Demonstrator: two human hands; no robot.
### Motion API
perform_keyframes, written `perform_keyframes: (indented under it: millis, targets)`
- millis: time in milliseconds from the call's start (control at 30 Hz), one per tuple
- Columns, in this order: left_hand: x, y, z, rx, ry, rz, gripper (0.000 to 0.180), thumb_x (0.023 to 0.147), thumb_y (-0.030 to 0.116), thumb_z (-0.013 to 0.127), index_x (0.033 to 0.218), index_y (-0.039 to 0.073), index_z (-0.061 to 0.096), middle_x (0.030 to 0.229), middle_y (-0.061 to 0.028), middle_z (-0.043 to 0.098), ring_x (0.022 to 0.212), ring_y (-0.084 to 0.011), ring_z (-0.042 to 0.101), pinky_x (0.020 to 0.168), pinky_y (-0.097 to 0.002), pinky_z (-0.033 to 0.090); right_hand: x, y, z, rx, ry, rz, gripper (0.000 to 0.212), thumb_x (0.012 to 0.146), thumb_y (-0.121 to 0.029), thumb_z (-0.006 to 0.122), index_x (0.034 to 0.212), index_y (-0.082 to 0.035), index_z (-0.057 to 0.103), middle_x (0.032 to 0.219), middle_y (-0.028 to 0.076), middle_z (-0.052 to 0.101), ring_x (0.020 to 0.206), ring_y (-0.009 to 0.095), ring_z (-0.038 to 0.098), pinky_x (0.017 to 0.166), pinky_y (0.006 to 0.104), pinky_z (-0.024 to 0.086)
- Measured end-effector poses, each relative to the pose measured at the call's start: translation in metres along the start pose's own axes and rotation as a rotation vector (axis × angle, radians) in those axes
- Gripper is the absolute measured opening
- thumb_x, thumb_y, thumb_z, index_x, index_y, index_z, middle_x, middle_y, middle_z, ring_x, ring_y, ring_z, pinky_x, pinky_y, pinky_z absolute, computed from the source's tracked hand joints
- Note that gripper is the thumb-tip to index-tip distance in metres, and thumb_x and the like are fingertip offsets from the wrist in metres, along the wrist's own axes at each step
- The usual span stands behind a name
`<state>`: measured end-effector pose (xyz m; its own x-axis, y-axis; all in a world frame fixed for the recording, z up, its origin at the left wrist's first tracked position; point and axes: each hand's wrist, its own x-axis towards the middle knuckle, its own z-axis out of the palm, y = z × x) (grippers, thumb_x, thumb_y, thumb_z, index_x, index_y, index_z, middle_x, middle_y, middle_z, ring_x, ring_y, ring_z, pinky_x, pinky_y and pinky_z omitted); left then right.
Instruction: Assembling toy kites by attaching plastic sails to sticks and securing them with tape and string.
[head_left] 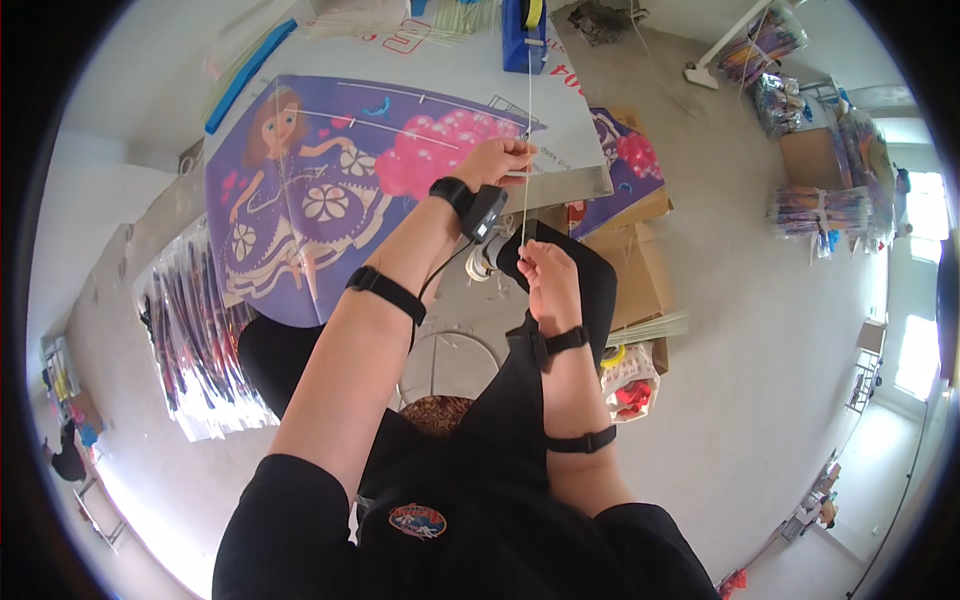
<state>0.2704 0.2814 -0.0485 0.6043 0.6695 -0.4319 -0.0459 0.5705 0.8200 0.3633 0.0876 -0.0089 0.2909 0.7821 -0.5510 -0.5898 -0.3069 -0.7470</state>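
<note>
A thin white rod (527, 200) runs lengthwise in front of me, its far end at a blue tape dispenser (524, 45). My left hand (500, 162) has its fingertips closed on the rod's middle, over the right edge of the board. Lower down, my right hand (550, 278) pinches the near end of the same rod above my knee. Left of my hands lies a purple kite sail (240, 190) printed with a princess figure and pink balloons. Short white rods (400, 95) are fixed across its upper part.
The printed white board (570, 130) carries the sail. Another purple sail (640, 185) and cardboard boxes (640, 275) sit at the right. Bagged kites (195, 330) lie at the left. A bag (630, 385) stands by my right knee; bundled packages (820, 210) lie farther right.
</note>
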Motion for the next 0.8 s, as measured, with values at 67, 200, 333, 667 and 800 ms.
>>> perform_keyframes:
  millis: [67, 200, 333, 667, 800]
  targets:
    - [-0.003, 0.001, 0.001, 0.013, 0.013, 0.011, 0.024, 0.090, 0.014, 0.060, 0.112, 0.006, 0.060, 0.093, -0.0001, 0.060, 0.087, -0.0095, 0.060, 0.076, -0.0279, 0.056, 0.005, 0.000, -0.001, -0.024, -0.009, 0.018, 0.009, 0.087, -0.010, 0.062, 0.079, -0.005, 0.061, 0.082, 0.003, 0.062, 0.080, 0.013, 0.060, 0.073, 0.0259, 0.047]
    - [-0.002, -0.002, 0.002, 0.008, 0.019, 0.034, 0.023, 0.089, 0.014, 0.061, 0.111, 0.006, 0.061, 0.093, -0.0004, 0.061, 0.088, -0.0107, 0.060, 0.074, -0.0282, 0.056, 0.003, -0.001, -0.005, -0.044, -0.003, 0.041, 0.009, 0.087, -0.010, 0.062, 0.080, -0.006, 0.061, 0.082, 0.003, 0.061, 0.080, 0.014, 0.060, 0.073, 0.0267, 0.048]
    - [-0.008, 0.000, -0.002, 0.053, 0.056, -0.010, 0.021, 0.087, 0.017, 0.064, 0.106, 0.008, 0.062, 0.092, -0.0006, 0.061, 0.087, -0.0117, 0.061, 0.071, -0.0287, 0.055, -0.002, -0.006, -0.002, -0.003, -0.052, -0.019, 0.006, 0.086, -0.012, 0.062, 0.087, -0.006, 0.061, 0.081, 0.002, 0.061, 0.081, 0.014, 0.060, 0.074, 0.0277, 0.048]
    - [-0.140, 0.012, -0.133, 0.252, 0.602, 0.140, 0.017, 0.084, 0.010, 0.060, 0.098, 0.000, 0.063, 0.082, -0.0034, 0.063, 0.067, -0.0112, 0.062, 0.059, -0.0257, 0.053, -0.008, -0.015, 0.003, 0.061, -0.108, -0.037, 0.002, 0.087, -0.007, 0.060, 0.088, -0.004, 0.060, 0.085, 0.002, 0.062, 0.084, 0.012, 0.061, 0.074, 0.0233, 0.047]
    - [-0.154, 0.008, -0.200, 0.363, 0.865, 0.087, 0.021, 0.080, 0.006, 0.062, 0.100, -0.001, 0.061, 0.082, -0.0066, 0.064, 0.065, -0.0132, 0.063, 0.053, -0.0287, 0.054, -0.009, -0.014, 0.007, 0.064, -0.144, -0.066, 0.004, 0.088, -0.007, 0.060, 0.088, -0.004, 0.060, 0.084, 0.003, 0.062, 0.085, 0.013, 0.061, 0.075, 0.0241, 0.048]
